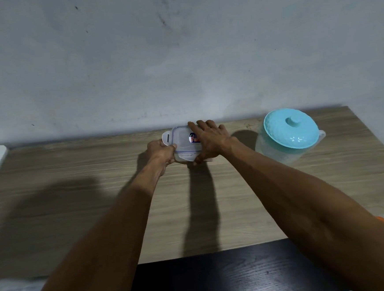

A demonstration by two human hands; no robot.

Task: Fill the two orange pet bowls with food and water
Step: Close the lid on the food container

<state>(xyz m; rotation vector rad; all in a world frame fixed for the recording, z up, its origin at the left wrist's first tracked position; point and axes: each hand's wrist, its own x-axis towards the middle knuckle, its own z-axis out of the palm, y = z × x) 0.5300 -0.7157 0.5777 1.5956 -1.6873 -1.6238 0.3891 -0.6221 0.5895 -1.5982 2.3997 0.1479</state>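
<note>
On the desk [76, 200], the jug [291, 133] stood just right of the grip, the right hand [209, 139] clasping the food container [180, 157] and the left hand [161, 152] pinching its lid [181, 138] — a lid snapping free could jolt it and spill food.

Container [181, 143] on table [73, 168], pitcher [287, 138] to its right.

A clear plastic container [182, 146], blue-sealed lid on and latch flaps splayed outward, sits at the wooden table's [76, 200] far edge, gripped by the left hand [161, 153] and right hand [208, 137]; a turquoise-lidded translucent pitcher [289, 135] stands upright near its right.
</note>
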